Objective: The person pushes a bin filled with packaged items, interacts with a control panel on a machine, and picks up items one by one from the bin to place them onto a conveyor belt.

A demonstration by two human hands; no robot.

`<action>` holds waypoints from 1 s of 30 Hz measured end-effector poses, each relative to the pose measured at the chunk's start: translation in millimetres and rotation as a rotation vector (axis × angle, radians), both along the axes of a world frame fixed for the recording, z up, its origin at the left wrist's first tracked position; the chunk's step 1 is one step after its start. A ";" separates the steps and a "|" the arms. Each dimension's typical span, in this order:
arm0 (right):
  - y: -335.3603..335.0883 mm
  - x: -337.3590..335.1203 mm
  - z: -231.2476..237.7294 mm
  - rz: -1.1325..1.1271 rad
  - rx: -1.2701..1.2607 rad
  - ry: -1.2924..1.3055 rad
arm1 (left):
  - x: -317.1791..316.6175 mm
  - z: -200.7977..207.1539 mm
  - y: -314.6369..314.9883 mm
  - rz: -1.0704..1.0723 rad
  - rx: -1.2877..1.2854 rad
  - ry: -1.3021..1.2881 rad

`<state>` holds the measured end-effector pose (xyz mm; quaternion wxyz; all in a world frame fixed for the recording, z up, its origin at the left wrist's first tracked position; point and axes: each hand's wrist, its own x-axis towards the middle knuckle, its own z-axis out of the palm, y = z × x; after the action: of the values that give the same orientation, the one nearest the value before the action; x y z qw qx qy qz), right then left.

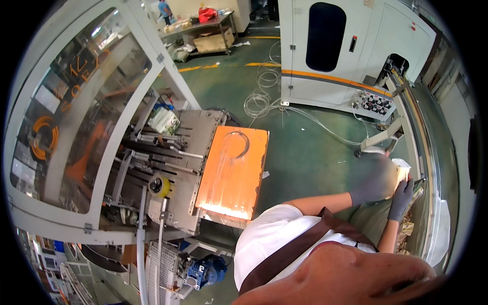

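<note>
My right hand, in a grey glove, has its fingers closed on a small white and pale yellow object beside the long rail; its exact kind cannot be made out. My left hand, also gloved in grey, is at the other side of the same object. A blur covers most of that hand, so its fingers and grip do not show. Right by both hands runs the long narrow rail, which comes out of the white machine cabinet. Below my right hand lie crumpled brownish pieces.
To the left stands a framed machine with clear panels and an orange plate at its edge. A yellow roll sits on its metal bed. Loose pale hoses lie coiled on the green floor. A blue motor is low down.
</note>
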<state>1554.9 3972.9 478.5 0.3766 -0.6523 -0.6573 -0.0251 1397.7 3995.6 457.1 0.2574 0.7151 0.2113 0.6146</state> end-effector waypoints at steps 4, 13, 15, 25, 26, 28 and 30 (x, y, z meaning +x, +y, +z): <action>-8.5 -22.5 -12.8 -0.011 0.055 0.187 | 32.1 6.1 -28.5 0.511 -0.098 0.024; -26.5 -41.7 -28.5 -0.207 0.080 0.514 | 46.3 -10.1 -33.8 0.057 -0.697 -0.339; -31.2 -32.0 -31.3 -0.286 0.108 0.137 | 49.3 -21.7 -21.9 0.213 -0.607 -0.182; 33.6 106.9 -80.6 -0.040 0.331 1.909 | 115.4 -14.0 32.8 -1.413 -1.278 -0.891; 24.6 119.3 -79.2 -0.127 0.394 1.748 | 133.3 -25.8 34.5 -1.461 -1.329 -0.825; 8.0 136.9 -63.6 -0.242 0.498 1.612 | 154.7 -72.7 49.7 -1.837 -1.529 -0.597; -21.7 161.8 -43.9 -0.270 0.182 1.176 | 188.6 -70.6 38.5 -2.026 -1.587 -0.445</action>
<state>1716.7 3951.1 434.6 0.7243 -0.5996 -0.2459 0.2356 1586.3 4034.1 386.4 0.9816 0.0931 -0.1620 -0.0383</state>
